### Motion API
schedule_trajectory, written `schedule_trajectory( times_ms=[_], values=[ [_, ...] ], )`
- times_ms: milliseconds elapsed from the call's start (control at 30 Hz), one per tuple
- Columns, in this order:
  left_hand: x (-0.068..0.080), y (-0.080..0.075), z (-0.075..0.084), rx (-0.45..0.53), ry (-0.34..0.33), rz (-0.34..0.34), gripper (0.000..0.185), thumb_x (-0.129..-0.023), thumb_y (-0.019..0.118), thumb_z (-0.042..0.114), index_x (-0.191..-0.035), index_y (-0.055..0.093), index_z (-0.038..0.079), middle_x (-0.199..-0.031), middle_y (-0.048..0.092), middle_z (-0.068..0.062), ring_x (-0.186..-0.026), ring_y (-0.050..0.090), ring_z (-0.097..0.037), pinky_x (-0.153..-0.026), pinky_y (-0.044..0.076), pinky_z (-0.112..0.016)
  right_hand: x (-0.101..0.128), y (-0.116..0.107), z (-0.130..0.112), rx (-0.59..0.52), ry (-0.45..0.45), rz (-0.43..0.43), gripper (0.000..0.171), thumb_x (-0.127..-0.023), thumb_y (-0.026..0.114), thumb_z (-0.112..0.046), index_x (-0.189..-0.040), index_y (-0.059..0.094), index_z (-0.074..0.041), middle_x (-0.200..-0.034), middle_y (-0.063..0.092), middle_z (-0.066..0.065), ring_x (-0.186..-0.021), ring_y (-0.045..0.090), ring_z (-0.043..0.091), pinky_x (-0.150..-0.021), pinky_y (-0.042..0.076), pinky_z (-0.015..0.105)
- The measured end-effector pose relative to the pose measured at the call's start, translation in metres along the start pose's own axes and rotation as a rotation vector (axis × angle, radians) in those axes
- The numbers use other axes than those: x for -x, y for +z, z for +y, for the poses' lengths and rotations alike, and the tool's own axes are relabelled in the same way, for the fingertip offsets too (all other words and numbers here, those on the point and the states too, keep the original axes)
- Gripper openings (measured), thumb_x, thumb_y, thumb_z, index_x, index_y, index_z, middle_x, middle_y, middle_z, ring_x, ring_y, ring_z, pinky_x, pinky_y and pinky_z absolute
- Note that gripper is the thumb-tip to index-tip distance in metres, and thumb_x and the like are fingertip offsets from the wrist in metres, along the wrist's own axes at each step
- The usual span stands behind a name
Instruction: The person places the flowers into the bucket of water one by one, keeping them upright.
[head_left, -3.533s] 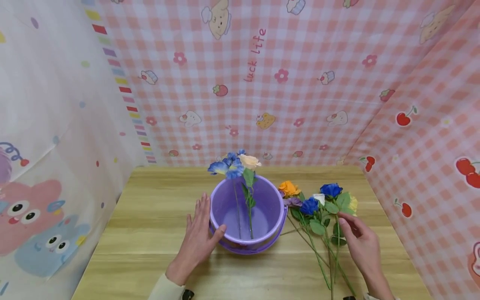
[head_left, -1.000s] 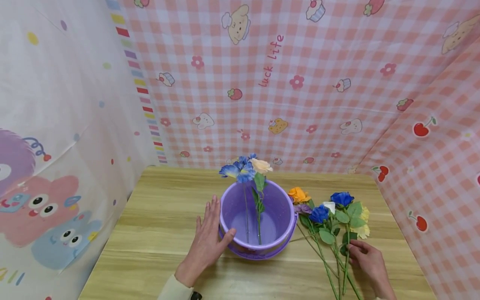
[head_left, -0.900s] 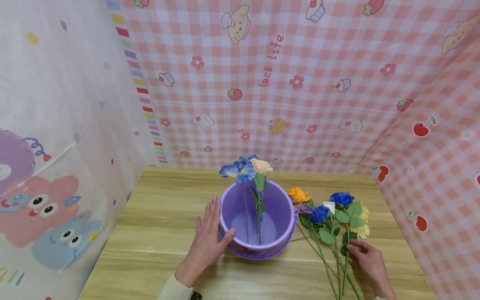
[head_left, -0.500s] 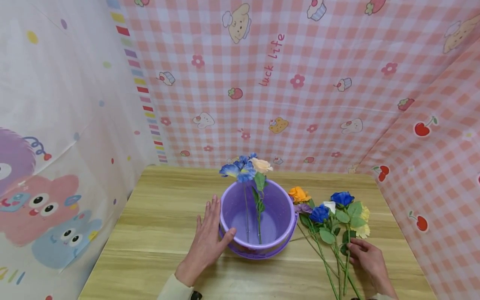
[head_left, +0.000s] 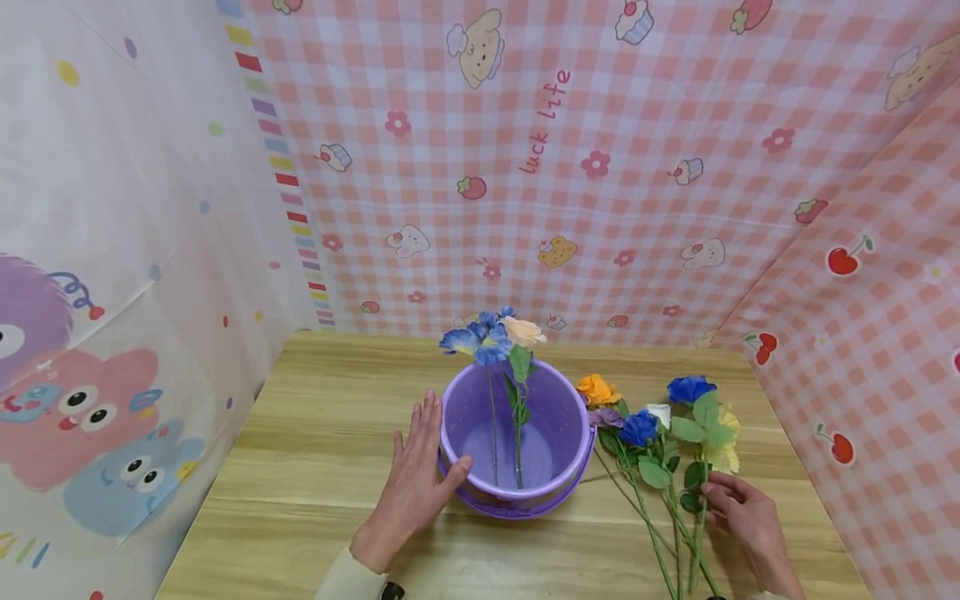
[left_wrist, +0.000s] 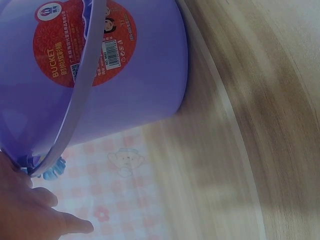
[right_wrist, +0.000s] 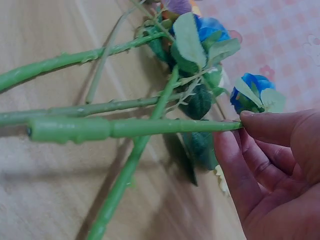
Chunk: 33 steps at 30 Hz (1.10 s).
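A purple bucket [head_left: 517,496] stands upright on the table, its handle lowered around it. Inside, a blue iris-like flower [head_left: 487,344] and a cream rose [head_left: 522,332] lean against the far rim. My left hand [head_left: 412,479] rests along the bucket's left side, fingers extended and thumb at the rim. At the right, my right hand [head_left: 746,512] pinches the green stem [right_wrist: 175,126] of a blue rose [head_left: 691,389] between thumb and forefinger. That rose overlaps other artificial flowers: another blue rose [head_left: 639,428], an orange flower [head_left: 597,389], a white one [head_left: 660,414] and a yellow one [head_left: 724,454].
A purple flower [head_left: 604,417] lies right beside the bucket. Several loose stems cross on the wooden table [head_left: 300,467] under my right hand. A pink checked cloth [head_left: 570,208] rises behind the table, with printed cloth at both sides.
My right hand has shifted down the stem from among the leaves. In the last half second the held blue rose has risen and moved slightly right. My left hand stays at the bucket.
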<state>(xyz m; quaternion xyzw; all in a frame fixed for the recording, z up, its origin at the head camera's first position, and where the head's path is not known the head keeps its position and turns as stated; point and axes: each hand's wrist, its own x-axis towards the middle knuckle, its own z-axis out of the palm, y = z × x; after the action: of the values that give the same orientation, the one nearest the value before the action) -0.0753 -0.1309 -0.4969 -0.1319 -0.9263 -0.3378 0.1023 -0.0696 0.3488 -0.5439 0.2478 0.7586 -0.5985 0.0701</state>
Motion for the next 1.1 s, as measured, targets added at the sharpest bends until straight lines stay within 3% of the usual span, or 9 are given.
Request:
schedule_trajectory(
  times_ms=[167, 300, 467, 567, 700, 833, 967, 1100],
  values=[
    [0.000, 0.000, -0.001, -0.001, -0.003, -0.002, 0.093, -0.100, 0.051, 0.060, -0.165, 0.016, 0.003, -0.173, 0.009, -0.014, -0.157, 0.012, -0.040, -0.115, 0.013, -0.075, 0.004, -0.002, -0.005, -0.046, -0.031, 0.021, 0.046, -0.101, 0.067, -0.010, -0.142, 0.055, 0.007, -0.087, 0.069, -0.014, -0.081, 0.070, 0.003, -0.073, 0.062, 0.025],
    [0.001, 0.000, -0.002, -0.002, -0.001, 0.000, 0.093, -0.100, 0.051, 0.060, -0.166, 0.014, 0.004, -0.173, 0.009, -0.015, -0.156, 0.013, -0.042, -0.115, 0.013, -0.076, 0.007, -0.004, -0.009, -0.113, -0.089, 0.024, 0.019, -0.100, 0.069, -0.008, -0.116, 0.073, -0.018, -0.087, 0.071, -0.015, -0.081, 0.070, 0.001, -0.071, 0.062, 0.024],
    [0.001, 0.001, -0.003, 0.001, 0.003, 0.004, 0.093, -0.100, 0.051, 0.060, -0.166, 0.014, 0.005, -0.173, 0.008, -0.014, -0.156, 0.014, -0.042, -0.115, 0.013, -0.075, 0.011, -0.005, -0.018, -0.164, -0.138, 0.021, 0.032, -0.100, 0.069, -0.009, -0.091, 0.073, -0.039, -0.087, 0.072, -0.016, -0.082, 0.070, 0.000, -0.069, 0.062, 0.023],
    [0.001, 0.000, -0.002, 0.008, 0.003, 0.006, 0.093, -0.100, 0.052, 0.059, -0.166, 0.013, 0.005, -0.173, 0.007, -0.012, -0.156, 0.013, -0.041, -0.115, 0.013, -0.075, 0.012, -0.005, -0.023, -0.171, -0.140, 0.021, 0.032, -0.100, 0.069, -0.009, -0.091, 0.073, -0.038, -0.086, 0.072, -0.016, -0.083, 0.070, -0.002, -0.070, 0.062, 0.024],
    [0.001, 0.000, -0.002, 0.008, 0.003, 0.011, 0.093, -0.100, 0.052, 0.058, -0.166, 0.014, 0.005, -0.173, 0.009, -0.013, -0.156, 0.013, -0.040, -0.114, 0.016, -0.077, 0.013, -0.004, -0.030, -0.118, -0.142, 0.026, 0.016, -0.101, 0.068, -0.011, -0.114, 0.072, -0.019, -0.089, 0.070, -0.016, -0.086, 0.068, -0.004, -0.072, 0.063, 0.025],
    [0.001, 0.001, -0.002, 0.005, 0.003, 0.014, 0.093, -0.100, 0.051, 0.059, -0.166, 0.015, 0.004, -0.173, 0.010, -0.013, -0.156, 0.013, -0.040, -0.113, 0.018, -0.078, 0.014, -0.003, -0.037, -0.113, -0.156, 0.025, 0.027, -0.101, 0.069, -0.011, -0.127, 0.065, -0.006, -0.093, 0.068, -0.014, -0.088, 0.068, -0.004, -0.073, 0.063, 0.025],
    [0.001, 0.001, -0.003, 0.009, 0.000, 0.008, 0.094, -0.100, 0.051, 0.061, -0.166, 0.016, 0.004, -0.173, 0.008, -0.012, -0.157, 0.012, -0.038, -0.114, 0.016, -0.076, 0.016, -0.002, -0.043, -0.181, -0.170, 0.015, 0.015, -0.099, 0.072, -0.011, -0.109, 0.073, -0.022, -0.095, 0.067, -0.012, -0.086, 0.069, -0.002, -0.071, 0.062, 0.025],
    [0.001, 0.001, -0.003, 0.011, -0.001, 0.006, 0.094, -0.100, 0.051, 0.061, -0.166, 0.014, 0.005, -0.173, 0.008, -0.013, -0.157, 0.012, -0.038, -0.115, 0.014, -0.076, 0.019, 0.002, -0.051, -0.215, -0.185, 0.008, 0.022, -0.097, 0.073, -0.012, -0.097, 0.073, -0.033, -0.095, 0.066, -0.013, -0.087, 0.068, -0.001, -0.071, 0.062, 0.025]
  ],
)
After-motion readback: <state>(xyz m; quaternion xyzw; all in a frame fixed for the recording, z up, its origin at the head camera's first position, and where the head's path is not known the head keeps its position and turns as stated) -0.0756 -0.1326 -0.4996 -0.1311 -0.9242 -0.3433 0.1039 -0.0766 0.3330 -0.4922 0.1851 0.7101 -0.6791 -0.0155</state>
